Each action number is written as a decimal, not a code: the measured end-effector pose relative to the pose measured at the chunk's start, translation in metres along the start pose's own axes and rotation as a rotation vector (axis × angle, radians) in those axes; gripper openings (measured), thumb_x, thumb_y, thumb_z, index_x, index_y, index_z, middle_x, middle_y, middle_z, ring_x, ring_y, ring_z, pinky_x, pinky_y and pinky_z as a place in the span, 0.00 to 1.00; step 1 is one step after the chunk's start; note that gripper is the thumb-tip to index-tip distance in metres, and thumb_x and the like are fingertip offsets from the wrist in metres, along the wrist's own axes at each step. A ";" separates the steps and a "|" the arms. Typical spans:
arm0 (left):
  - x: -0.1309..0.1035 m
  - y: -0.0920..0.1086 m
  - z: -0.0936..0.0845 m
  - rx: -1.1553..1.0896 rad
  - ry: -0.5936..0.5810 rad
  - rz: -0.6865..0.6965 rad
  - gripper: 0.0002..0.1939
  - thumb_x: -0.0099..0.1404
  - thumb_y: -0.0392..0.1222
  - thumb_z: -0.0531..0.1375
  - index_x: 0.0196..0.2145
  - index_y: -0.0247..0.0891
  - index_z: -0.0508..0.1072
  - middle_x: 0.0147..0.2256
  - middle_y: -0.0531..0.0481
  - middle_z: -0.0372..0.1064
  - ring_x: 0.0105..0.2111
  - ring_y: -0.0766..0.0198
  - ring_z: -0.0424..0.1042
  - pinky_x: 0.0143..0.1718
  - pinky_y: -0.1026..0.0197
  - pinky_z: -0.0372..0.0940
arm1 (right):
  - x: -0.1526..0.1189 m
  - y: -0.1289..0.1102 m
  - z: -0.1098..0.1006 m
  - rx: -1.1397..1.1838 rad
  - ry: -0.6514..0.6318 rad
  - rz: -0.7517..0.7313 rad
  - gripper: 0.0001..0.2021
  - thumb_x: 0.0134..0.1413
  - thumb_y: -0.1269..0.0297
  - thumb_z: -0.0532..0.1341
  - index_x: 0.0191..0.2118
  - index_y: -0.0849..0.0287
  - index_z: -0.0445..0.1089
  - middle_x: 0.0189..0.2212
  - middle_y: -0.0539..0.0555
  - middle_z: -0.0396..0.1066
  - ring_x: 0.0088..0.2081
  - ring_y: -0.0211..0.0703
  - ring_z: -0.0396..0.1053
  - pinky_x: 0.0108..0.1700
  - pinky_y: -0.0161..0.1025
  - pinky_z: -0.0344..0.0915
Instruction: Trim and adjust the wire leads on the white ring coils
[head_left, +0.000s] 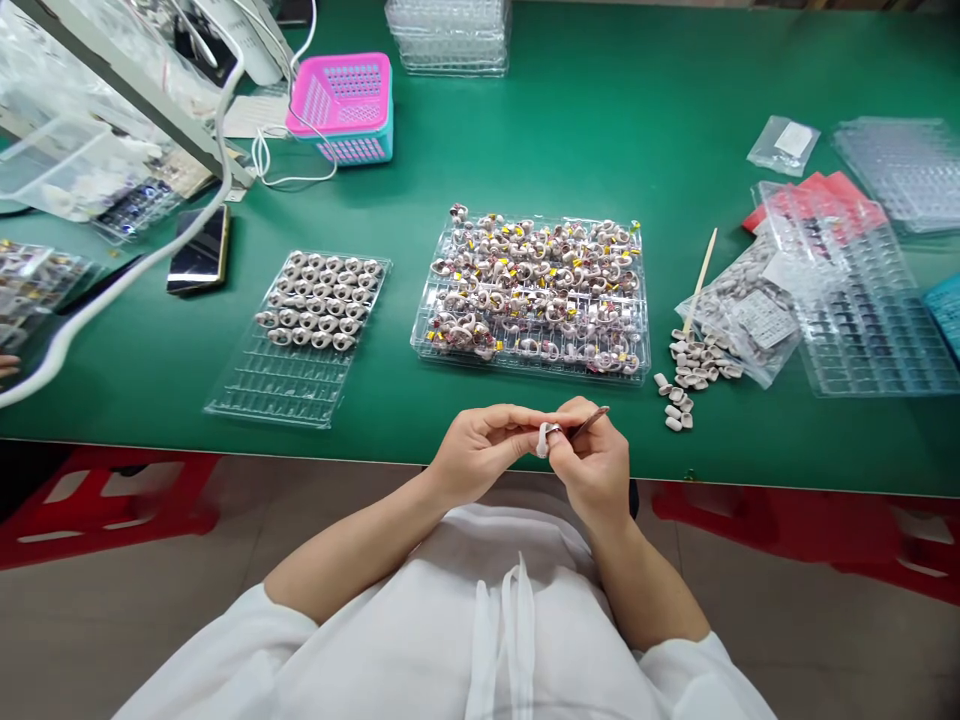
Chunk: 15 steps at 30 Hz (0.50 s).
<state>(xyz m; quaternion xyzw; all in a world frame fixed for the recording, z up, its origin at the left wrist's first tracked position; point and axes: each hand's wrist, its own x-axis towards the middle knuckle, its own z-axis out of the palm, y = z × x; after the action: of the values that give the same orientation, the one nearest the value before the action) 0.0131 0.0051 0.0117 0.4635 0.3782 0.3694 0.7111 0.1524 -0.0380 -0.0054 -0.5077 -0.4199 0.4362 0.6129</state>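
Note:
Just over the table's front edge, my left hand [484, 450] is closed, pinching a small pale loop-shaped plastic part [542, 440]. My right hand [594, 460] meets it there, its fingers closed around slim metal tweezers [589, 423], whose tips are mostly hidden by my fingers. Beyond my hands is a clear tray [457, 362] heaped with pale loop-shaped parts [525, 270] bearing yellow tabs and thin wires. To the left, a second clear tray [277, 395] carries rows of pale shells [322, 300] in its far part. Loose beige caps [697, 360] lie right of my right hand.
A wooden stick [701, 275] touches the loose caps, beside a filled plastic bag [750, 310]. Clear trays [870, 300] lie at right. At left are a phone [201, 250], a pink basket [341, 95] and a white cable [150, 262]. Red stools [112, 505] stand below the table.

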 end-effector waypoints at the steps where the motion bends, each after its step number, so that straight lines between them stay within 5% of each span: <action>1: 0.000 0.000 0.000 0.004 0.000 0.005 0.10 0.58 0.41 0.71 0.37 0.34 0.83 0.33 0.44 0.81 0.32 0.60 0.79 0.38 0.59 0.76 | 0.000 0.000 0.000 0.006 0.003 0.000 0.07 0.52 0.75 0.60 0.34 0.56 0.73 0.28 0.48 0.65 0.28 0.34 0.66 0.27 0.32 0.64; 8: -0.001 -0.004 0.000 0.006 -0.034 0.084 0.08 0.60 0.40 0.69 0.37 0.34 0.82 0.33 0.44 0.80 0.33 0.62 0.78 0.37 0.63 0.75 | 0.001 0.003 0.002 0.025 0.004 0.016 0.05 0.51 0.74 0.60 0.31 0.57 0.70 0.28 0.47 0.63 0.27 0.34 0.65 0.26 0.32 0.63; 15: 0.005 -0.003 -0.010 0.088 -0.090 0.023 0.10 0.61 0.40 0.68 0.40 0.33 0.81 0.36 0.44 0.80 0.36 0.62 0.78 0.40 0.63 0.73 | 0.006 0.005 -0.004 -0.060 -0.064 0.085 0.02 0.53 0.71 0.61 0.32 0.57 0.71 0.28 0.48 0.64 0.28 0.35 0.64 0.29 0.34 0.63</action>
<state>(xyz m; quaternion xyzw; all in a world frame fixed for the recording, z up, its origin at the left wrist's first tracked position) 0.0069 0.0126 0.0055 0.5149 0.3564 0.3393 0.7020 0.1570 -0.0330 -0.0104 -0.5292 -0.4302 0.4651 0.5644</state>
